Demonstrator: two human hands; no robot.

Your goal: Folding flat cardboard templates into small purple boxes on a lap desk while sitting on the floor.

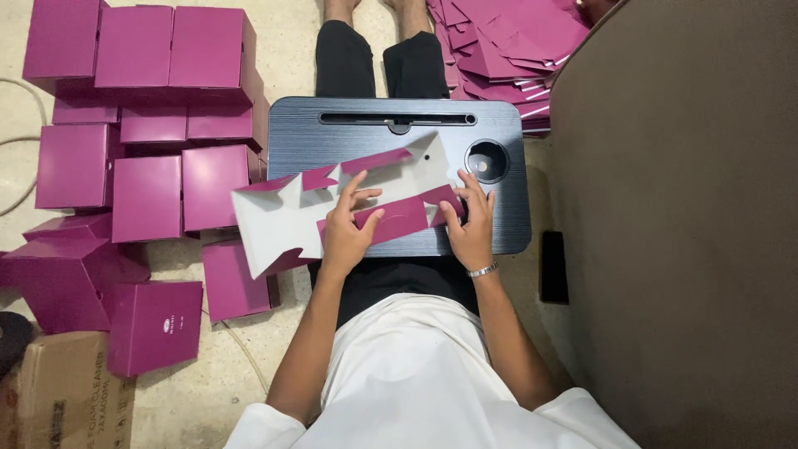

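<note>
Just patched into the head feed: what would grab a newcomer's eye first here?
Both hands, left hand and right hand, press on a flat box blank, white inside with magenta flaps, lying on a dark lap tray across the person's legs. To the person's left, assembled magenta boxes crowd the floor. Ahead on the right lies a stack of flat magenta blanks.
</note>
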